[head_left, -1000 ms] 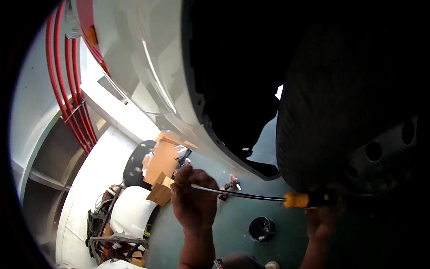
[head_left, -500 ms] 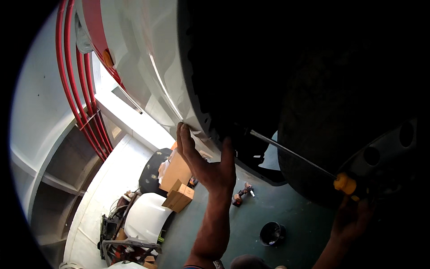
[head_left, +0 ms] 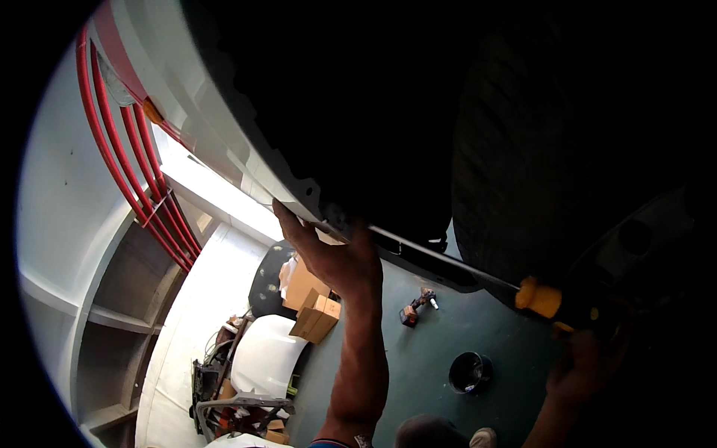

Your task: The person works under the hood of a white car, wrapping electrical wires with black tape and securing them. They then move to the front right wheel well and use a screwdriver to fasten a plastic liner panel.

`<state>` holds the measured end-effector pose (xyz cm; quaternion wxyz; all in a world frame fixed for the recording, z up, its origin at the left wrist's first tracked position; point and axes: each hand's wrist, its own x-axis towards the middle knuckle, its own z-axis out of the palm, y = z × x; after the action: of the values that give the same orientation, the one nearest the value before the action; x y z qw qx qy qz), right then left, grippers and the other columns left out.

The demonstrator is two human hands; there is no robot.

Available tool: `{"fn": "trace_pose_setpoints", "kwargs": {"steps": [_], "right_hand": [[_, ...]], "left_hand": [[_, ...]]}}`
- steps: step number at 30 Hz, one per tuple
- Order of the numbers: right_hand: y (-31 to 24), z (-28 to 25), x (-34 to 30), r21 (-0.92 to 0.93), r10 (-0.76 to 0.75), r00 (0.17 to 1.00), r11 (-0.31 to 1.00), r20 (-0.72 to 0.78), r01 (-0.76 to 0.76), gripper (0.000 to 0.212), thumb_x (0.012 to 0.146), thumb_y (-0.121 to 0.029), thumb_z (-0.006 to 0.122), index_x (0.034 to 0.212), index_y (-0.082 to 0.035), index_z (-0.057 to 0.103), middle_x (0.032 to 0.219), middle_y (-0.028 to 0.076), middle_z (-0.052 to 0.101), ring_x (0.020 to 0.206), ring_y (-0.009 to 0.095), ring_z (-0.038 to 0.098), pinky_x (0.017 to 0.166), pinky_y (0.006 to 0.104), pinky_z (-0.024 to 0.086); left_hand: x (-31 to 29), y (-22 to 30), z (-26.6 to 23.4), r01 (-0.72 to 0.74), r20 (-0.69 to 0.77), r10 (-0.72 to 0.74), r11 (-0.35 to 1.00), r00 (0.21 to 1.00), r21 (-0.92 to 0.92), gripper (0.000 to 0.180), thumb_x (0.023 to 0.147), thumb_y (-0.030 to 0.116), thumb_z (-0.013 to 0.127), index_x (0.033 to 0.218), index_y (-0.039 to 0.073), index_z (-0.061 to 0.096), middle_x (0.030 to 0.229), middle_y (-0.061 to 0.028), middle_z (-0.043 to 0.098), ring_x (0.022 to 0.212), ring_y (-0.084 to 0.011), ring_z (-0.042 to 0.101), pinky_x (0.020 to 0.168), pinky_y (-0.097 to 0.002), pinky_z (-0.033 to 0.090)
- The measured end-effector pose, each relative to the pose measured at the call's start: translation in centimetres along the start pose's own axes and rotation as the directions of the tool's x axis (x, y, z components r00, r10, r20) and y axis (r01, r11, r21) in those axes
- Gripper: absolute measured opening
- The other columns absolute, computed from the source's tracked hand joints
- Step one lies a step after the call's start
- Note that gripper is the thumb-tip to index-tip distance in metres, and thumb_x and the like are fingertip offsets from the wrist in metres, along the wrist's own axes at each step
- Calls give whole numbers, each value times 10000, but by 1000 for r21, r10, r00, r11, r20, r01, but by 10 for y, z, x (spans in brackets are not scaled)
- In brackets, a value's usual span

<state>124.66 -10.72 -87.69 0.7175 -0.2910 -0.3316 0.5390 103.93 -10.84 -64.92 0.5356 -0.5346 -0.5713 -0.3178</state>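
Note:
A screwdriver with a yellow and black handle (head_left: 539, 297) and a long thin metal shaft is in my right hand (head_left: 581, 366), closed round the dark end of the handle. Its shaft runs left along the wheel-arch edge. The tip lies behind or beside my left thumb, too dark to make out. My left hand (head_left: 336, 257) grips the lower rim of the white bumper (head_left: 258, 170); its fingers press the outer face while the thumb reaches to the inner side. Deep shadow hides the inside of the arch. Right of it stands the dark tyre (head_left: 493, 172).
A cordless drill (head_left: 418, 306) and a black bucket (head_left: 470, 372) are on the green floor. Cardboard boxes (head_left: 317, 317), a white panel (head_left: 265, 358) and car parts are piled at lower left. Red pipes (head_left: 112, 142) run along the wall.
The view has shifted, so the bumper sits further left. My right hand and screwdriver have moved left, with the shaft now nearer my left thumb. My left hand has closed more round the rim.

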Motion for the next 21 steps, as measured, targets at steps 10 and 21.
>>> {"fn": "trace_pose_setpoints", "kwargs": {"steps": [10,21], "right_hand": [[-15,32,-1,376,138,990,916,32,-140,545,812,-253,731,1289,-102,515,1153,104,570,868,147,627,631,217,535],[-11,33,4,413,107,991,901,79,-130,509,828,-148,715,1276,-105,478,1168,166,605,845,182,646,682,290,577]], "left_hand": [[6,-8,-2,-33,20,33,999,999,28,1009,793,100,804,1576,60,169,1553,-254,316,1394,-428,413,1096,-516,450],[4,-13,-2,-28,21,28,1000,999,-4,985,805,93,790,1576,57,178,1561,-240,312,1397,-409,410,1094,-517,448]]}}
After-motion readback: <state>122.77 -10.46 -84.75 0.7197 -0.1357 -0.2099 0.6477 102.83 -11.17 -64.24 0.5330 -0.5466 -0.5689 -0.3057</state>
